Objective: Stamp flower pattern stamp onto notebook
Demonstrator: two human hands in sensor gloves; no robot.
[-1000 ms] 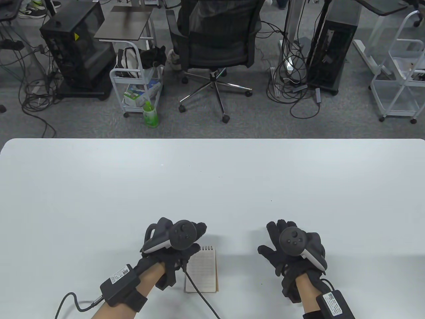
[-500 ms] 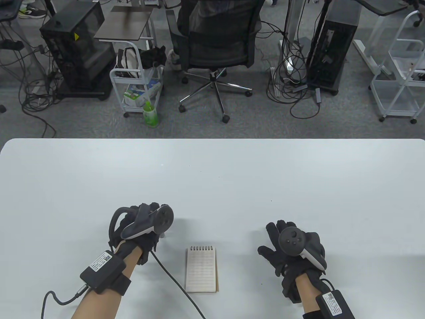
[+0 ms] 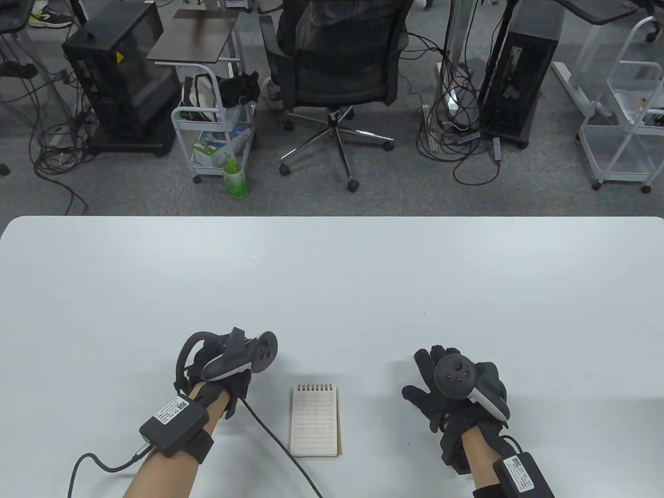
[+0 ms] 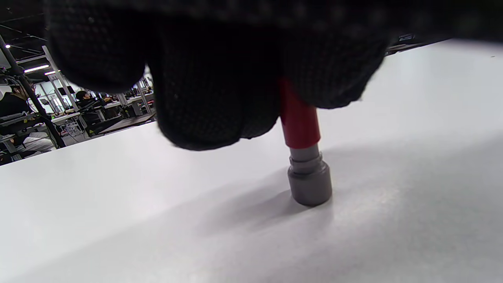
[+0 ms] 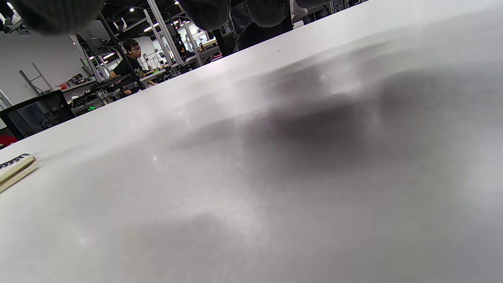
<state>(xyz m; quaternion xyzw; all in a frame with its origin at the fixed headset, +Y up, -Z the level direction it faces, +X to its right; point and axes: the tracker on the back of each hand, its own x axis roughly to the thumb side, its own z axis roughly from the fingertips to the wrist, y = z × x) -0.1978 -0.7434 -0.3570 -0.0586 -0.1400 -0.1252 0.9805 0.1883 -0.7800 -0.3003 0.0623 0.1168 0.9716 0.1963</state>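
Note:
A small spiral notebook with lined pages lies open on the white table between my hands; its edge shows in the right wrist view. My left hand is to the left of it, apart from it. In the left wrist view its fingers grip a stamp with a red barrel and grey base, upright, base on the bare table. The stamp is hidden in the table view. My right hand rests flat on the table right of the notebook, fingers spread, holding nothing.
The left glove's cable runs across the table just left of the notebook. Beyond the table's far edge stand an office chair and a small cart.
My left hand has moved left off the notebook's top corner with the stamp, then drifted slightly back right; the stamp now stands on the table. The right hand has barely moved.

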